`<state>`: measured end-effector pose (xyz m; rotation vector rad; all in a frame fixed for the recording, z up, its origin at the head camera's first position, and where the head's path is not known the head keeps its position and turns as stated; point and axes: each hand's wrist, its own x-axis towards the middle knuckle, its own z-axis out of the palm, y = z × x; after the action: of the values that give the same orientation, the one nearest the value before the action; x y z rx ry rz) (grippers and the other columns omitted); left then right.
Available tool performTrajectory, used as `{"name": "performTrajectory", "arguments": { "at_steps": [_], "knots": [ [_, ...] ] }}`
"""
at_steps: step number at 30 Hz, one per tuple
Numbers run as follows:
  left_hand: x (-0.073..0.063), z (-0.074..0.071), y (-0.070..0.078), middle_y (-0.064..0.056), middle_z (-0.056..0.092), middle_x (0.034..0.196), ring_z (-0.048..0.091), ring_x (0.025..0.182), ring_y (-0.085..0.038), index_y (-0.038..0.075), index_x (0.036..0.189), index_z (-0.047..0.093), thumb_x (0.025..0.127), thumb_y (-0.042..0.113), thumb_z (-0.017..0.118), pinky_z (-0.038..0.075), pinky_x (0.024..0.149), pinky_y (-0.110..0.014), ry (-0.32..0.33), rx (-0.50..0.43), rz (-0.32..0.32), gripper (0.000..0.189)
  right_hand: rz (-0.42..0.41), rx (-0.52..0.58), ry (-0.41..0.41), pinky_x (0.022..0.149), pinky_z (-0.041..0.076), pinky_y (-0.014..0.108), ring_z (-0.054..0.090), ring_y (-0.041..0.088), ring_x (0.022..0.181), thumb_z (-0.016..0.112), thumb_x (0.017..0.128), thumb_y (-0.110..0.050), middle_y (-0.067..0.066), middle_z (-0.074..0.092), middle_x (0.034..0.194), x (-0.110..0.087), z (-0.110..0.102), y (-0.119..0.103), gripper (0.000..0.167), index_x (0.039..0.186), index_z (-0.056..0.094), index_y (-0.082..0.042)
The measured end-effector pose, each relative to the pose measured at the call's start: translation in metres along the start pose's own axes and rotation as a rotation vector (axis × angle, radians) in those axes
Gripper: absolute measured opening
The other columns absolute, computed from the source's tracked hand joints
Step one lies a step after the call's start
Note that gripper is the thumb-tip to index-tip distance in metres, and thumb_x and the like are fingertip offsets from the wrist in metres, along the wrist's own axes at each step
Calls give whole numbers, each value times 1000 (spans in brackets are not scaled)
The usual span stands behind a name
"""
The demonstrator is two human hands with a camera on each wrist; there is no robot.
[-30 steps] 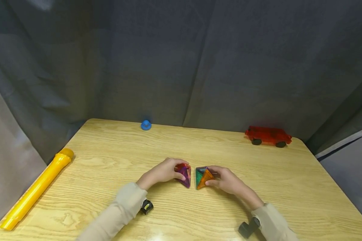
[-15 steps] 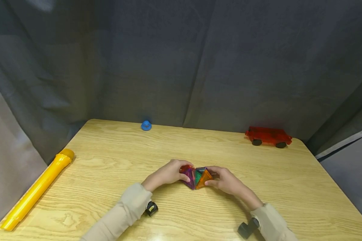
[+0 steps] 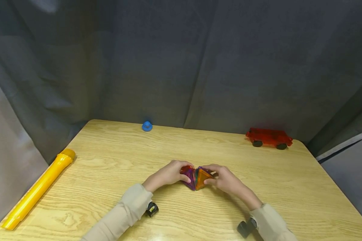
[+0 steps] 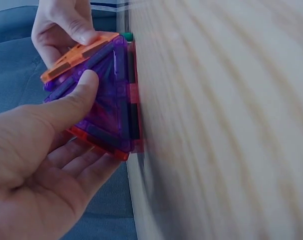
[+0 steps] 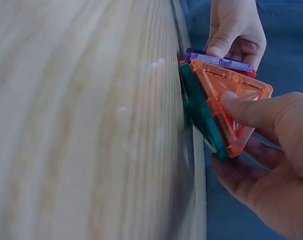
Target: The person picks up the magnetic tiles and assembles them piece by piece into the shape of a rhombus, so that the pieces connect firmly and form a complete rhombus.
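Observation:
In the head view, my left hand (image 3: pixel 167 173) grips a small pyramid of translucent magnetic tiles, with a purple tile (image 4: pixel 110 107) towards me and red ones behind. Its thumb presses the purple face while the other fingers curl round the red side. My right hand (image 3: pixel 227 180) pinches a second pyramid, whose orange tile (image 3: pixel 202 178) lies under the thumb. A green tile (image 5: pixel 204 115) forms its underside in the right wrist view. The two pyramids meet edge to edge, low over the wooden table (image 3: pixel 181 214). Fingers hide parts of both.
A blue rubber duck (image 3: pixel 146 126) sits at the table's back edge. At the back right stands a red toy car base (image 3: pixel 269 137) with black wheels. A yellow toy microphone (image 3: pixel 39 189) lies along the left edge. Dark curtain (image 3: pixel 157 67) hangs behind.
My left hand has moved right with its purple and red pyramid, closing the gap to the other one. In my right hand the orange pyramid has turned, so less green shows.

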<state>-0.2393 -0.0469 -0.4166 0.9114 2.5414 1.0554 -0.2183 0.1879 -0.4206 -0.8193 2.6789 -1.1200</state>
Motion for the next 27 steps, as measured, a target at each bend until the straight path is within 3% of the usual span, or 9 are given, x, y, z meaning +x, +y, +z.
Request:
{"name": "performTrajectory", "arguments": {
  "at_steps": [8, 21, 27],
  "knots": [
    [-1, 1, -1, -16, 63, 121, 62, 102, -22, -2, 128, 56, 86, 15, 69, 49, 91, -35, 7, -20, 31, 47, -47, -66, 24, 83, 52, 36, 61, 22, 99, 68, 88, -14, 8, 65, 114, 3, 1, -10, 37, 123, 62, -3],
    [-3, 1, 1, -15, 65, 119, 63, 96, -19, -2, 129, 56, 87, 14, 68, 50, 83, -28, 6, -12, 50, 46, -35, -72, 27, 82, 51, 35, 60, 20, 96, 69, 88, -14, 9, 64, 114, 3, 0, -12, 37, 123, 63, -3],
    [-2, 1, 7, -16, 63, 121, 63, 99, -20, -3, 131, 54, 90, 12, 65, 50, 86, -29, 3, -5, 50, 46, -31, -70, 37, 85, 51, 40, 60, 22, 98, 68, 87, -12, 9, 65, 114, 3, -1, -9, 37, 123, 62, -2]
  ]
}}
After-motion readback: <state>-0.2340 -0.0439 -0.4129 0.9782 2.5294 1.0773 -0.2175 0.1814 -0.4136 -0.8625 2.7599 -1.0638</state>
